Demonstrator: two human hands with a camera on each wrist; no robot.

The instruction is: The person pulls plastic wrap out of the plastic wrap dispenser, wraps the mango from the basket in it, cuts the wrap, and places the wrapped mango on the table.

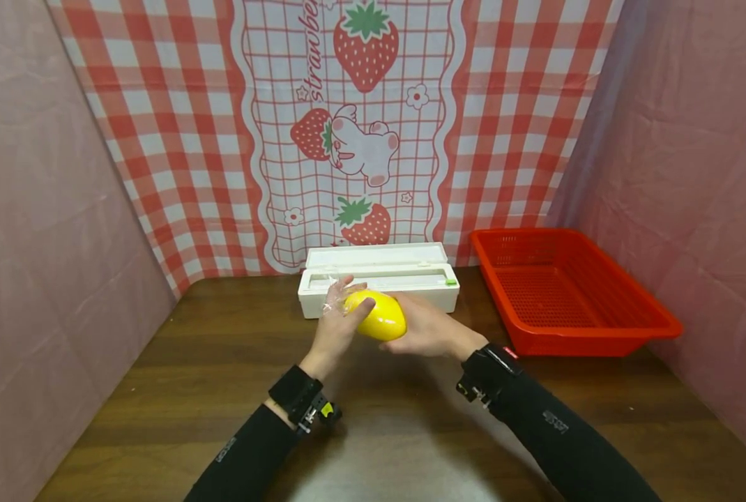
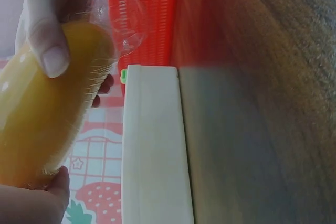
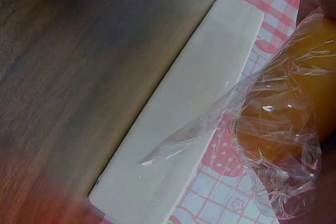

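A smooth yellow fruit (image 1: 381,317), a lemon or mango by its shape, is held between both hands above the table. Clear cling film (image 3: 283,124) wraps around it, with a loose, crumpled tail sticking out. My left hand (image 1: 334,331) holds the fruit's left side, its thumb along the front; some film lies over the fingers. On the other side, my right hand (image 1: 426,326) grips the right end. The right thumb presses on the fruit in the left wrist view. Just behind the hands sits a white cling film dispenser (image 1: 313,305) with its lid raised and a green slider (image 1: 451,282).
A red plastic basket (image 1: 599,341) stands at the back right of the brown wooden table (image 1: 178,390). Behind the dispenser hangs a red-and-white checked strawberry cloth (image 1: 505,125). Pink cloth walls (image 1: 693,153) enclose both sides.
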